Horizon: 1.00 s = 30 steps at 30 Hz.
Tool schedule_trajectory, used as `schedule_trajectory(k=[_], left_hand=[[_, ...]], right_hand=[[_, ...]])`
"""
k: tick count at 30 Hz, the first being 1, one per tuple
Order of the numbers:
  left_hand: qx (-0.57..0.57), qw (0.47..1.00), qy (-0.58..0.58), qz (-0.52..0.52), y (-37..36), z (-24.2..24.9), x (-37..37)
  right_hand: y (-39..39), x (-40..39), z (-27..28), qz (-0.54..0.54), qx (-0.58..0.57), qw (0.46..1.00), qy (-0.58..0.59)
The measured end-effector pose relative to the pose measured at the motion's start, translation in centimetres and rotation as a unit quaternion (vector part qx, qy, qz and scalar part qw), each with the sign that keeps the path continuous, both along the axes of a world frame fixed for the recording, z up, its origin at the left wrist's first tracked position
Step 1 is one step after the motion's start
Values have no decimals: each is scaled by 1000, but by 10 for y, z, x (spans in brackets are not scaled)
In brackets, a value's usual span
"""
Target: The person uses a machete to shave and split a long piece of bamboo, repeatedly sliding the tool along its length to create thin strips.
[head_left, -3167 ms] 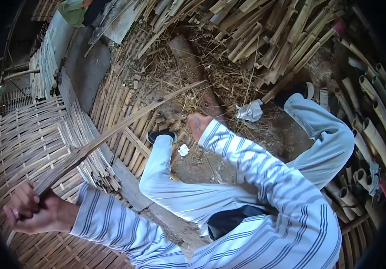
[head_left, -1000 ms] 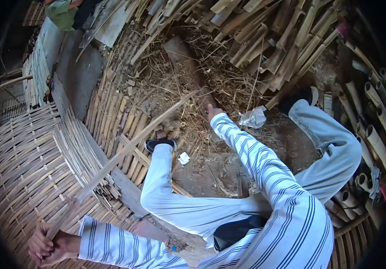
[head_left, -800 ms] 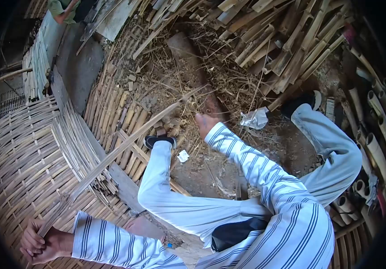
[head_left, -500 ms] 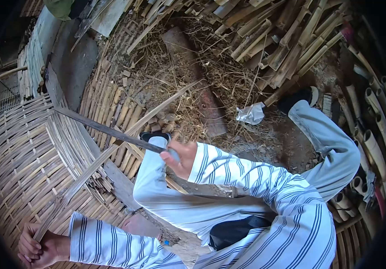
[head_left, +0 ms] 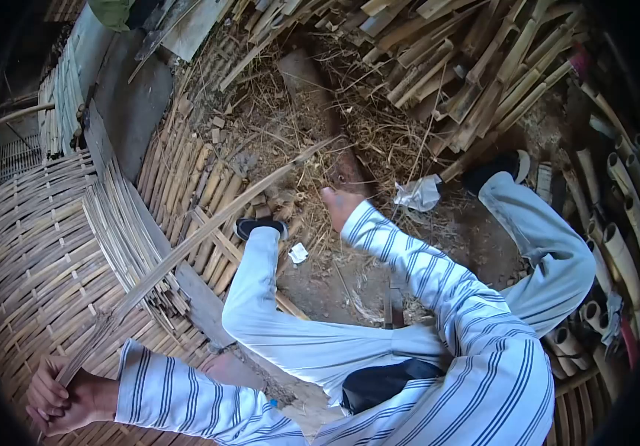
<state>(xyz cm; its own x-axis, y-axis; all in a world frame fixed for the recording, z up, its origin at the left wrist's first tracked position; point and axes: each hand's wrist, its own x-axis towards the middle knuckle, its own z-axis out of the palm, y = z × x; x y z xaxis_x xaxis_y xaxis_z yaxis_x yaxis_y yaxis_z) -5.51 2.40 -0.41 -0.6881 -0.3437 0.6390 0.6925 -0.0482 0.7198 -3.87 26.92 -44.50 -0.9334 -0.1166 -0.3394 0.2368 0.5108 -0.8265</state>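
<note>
At the lower left, my left hand (head_left: 63,400) is closed around the near end of a long split bamboo strip (head_left: 212,223). The strip runs diagonally up to the middle and is frayed near my hand. My right hand (head_left: 343,206) is closed beside the lower part of a dark log (head_left: 343,165), away from the strip. What it holds cannot be made out, and the long blade does not show clearly.
A woven bamboo surface (head_left: 30,260) spreads at the left, with thin strips (head_left: 115,223) on it. Split bamboo (head_left: 498,67) is piled at the upper right, hollow poles (head_left: 621,256) at the right. Crumpled white paper (head_left: 418,193) lies near shavings.
My right hand has moved up and right, away from the bamboo strip, and the long blade is no longer clearly visible. My left hand keeps its grip. A small white scrap now shows beside my foot.
</note>
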Motion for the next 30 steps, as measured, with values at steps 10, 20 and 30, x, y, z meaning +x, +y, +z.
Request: schedule_trajectory(k=[10, 20, 30], left_hand=[[19, 990, 6, -142, -6, 2, 11], [12, 983, -13, -183, 9, 5, 5], [-7, 997, -33, -73, -12, 8, -7]], right_hand=[[19, -10, -52, 82, 95, 976, -177], [5, -17, -62, -71, 57, 978, -185], [3, -6, -97, -115, 75, 977, -163]])
